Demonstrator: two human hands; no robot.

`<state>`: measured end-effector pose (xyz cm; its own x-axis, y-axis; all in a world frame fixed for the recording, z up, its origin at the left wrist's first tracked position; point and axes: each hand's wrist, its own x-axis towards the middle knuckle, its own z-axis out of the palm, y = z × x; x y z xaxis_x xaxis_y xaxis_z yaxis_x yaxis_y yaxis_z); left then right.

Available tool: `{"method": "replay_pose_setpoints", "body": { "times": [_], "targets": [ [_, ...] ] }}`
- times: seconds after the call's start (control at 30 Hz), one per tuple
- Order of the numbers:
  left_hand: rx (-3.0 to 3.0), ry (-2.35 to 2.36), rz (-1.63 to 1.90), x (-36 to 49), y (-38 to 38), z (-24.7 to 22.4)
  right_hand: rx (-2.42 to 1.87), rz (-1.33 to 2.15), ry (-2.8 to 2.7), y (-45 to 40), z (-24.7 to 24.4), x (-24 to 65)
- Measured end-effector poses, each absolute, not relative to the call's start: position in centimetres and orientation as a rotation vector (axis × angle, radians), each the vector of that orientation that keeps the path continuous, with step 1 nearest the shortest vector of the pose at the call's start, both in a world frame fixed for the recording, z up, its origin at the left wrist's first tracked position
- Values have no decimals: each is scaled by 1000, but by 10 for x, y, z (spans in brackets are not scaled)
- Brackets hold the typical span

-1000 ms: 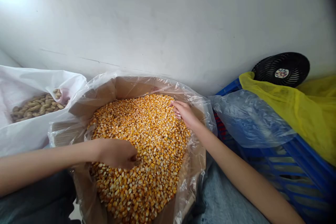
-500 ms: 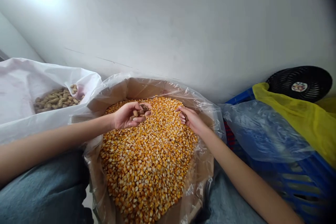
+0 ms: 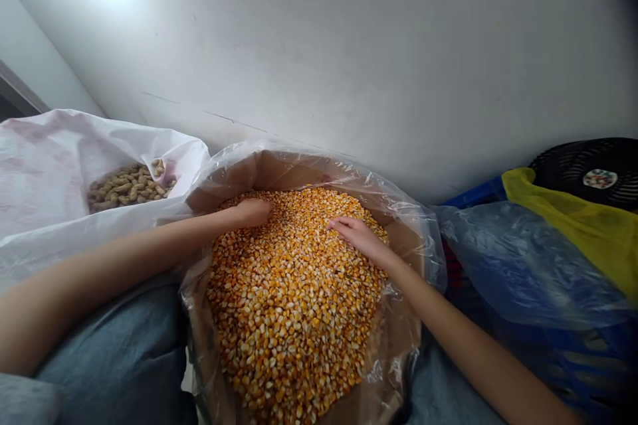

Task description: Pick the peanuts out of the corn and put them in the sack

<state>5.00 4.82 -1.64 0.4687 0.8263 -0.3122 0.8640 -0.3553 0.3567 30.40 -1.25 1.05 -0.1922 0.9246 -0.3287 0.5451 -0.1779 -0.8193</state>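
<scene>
A deep mound of yellow-orange dried corn kernels (image 3: 294,299) fills a cardboard box (image 3: 279,171) lined with a transparent plastic bag (image 3: 403,226). My left hand (image 3: 253,212) lies palm down at the far side of the kernels, its fingers curled or sunk among them and hidden from view. Nothing shows in its grip. My right hand (image 3: 359,239) rests on the kernels nearby, fingers extended and slightly spread, holding nothing. Both hands touch the corn and stay apart from each other.
To the left, a white plastic sack (image 3: 60,172) holds peanuts in their shells (image 3: 127,187). To the right lie a bluish plastic bag (image 3: 523,265), yellow fabric (image 3: 563,212), a blue crate (image 3: 478,196) and a black fan (image 3: 583,169). My denim-covered leg (image 3: 114,345) lies below, with a white wall behind.
My left hand has turned from palm up, cupping brown bits, to palm down on the kernels, and the bits no longer show. The whole scene has shifted right and down in view.
</scene>
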Motion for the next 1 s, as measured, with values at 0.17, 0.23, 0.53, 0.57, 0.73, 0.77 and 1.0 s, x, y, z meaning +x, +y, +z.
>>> {"method": "replay_pose_setpoints", "body": {
  "times": [0.17, 0.23, 0.53, 0.57, 0.73, 0.77, 1.0],
  "targets": [
    [2200, 1351, -99, 59, 57, -35, -1680, 1194, -1840, -11, 7, 307],
    [2151, 1325, -55, 55, 63, -40, -1649, 1129, -1931, -11, 9, 303],
    [1436, 1199, 290, 41, 74, -40, -1576, 887, -2393, -9, 14, 213],
    [1267, 1155, 350, 41, 74, -36, -1585, 847, -2465, -8, 11, 200],
    [722, 896, 541, 36, 78, -17, -1616, 703, -2615, -5, -18, 161],
    [669, 847, 570, 35, 79, -15, -1622, 704, -2616, -5, -23, 158],
    [483, 564, 608, 33, 83, -12, -1575, 1503, -1836, 1, -27, 162]
  ]
}}
